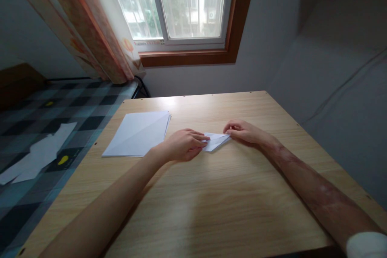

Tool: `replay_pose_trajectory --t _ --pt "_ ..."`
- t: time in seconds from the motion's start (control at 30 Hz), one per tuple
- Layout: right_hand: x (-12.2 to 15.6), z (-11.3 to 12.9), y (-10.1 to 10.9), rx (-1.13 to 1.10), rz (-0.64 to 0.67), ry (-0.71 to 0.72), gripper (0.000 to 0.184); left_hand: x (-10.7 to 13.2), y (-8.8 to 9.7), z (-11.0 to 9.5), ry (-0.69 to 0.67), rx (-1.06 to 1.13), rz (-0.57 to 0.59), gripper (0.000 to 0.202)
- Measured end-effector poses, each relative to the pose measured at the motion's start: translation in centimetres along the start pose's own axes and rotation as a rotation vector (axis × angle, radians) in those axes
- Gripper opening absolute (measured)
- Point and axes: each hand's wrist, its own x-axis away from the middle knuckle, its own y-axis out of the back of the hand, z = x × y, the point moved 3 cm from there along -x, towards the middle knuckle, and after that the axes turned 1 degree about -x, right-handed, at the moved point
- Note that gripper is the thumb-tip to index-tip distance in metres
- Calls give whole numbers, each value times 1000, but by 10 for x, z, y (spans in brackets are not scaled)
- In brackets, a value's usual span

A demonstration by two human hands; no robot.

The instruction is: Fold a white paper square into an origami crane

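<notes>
A small folded piece of white paper (215, 142) lies on the wooden table (193, 201), between my two hands. My left hand (186, 144) covers its left end, with the fingers resting on top of the paper. At the paper's pointed right tip, my right hand (238, 131) pinches the corner between thumb and fingers. Left of my left hand is a stack of white paper sheets (137, 133), the top one marked by a diagonal crease. My left hand hides the left part of the folded paper.
A bed with a checked cover (87, 109) stands along the table's left side, with loose white paper strips (42, 153) on it. Behind the table are a window (193, 4) and a curtain (90, 20). A wall (341, 88) borders the right side.
</notes>
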Motion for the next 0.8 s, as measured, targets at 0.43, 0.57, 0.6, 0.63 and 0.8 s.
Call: replay_pose_trajectory --t 0.43,0.57,0.6,0.63,0.8 --pt "8 31 -8 106 35 105 28 1 -15 0 84 -191 -45 31" --pt "8 31 -9 200 -20 193 25 6 -20 2 41 -269 -110 29" --pt "8 30 -10 208 -33 218 25 6 -21 2 43 -289 -128 28" --pt "8 29 -11 213 -44 247 26 7 -23 1 50 -305 -147 27" --pt "6 24 -18 258 -130 354 18 11 -22 4 197 -245 -271 23"
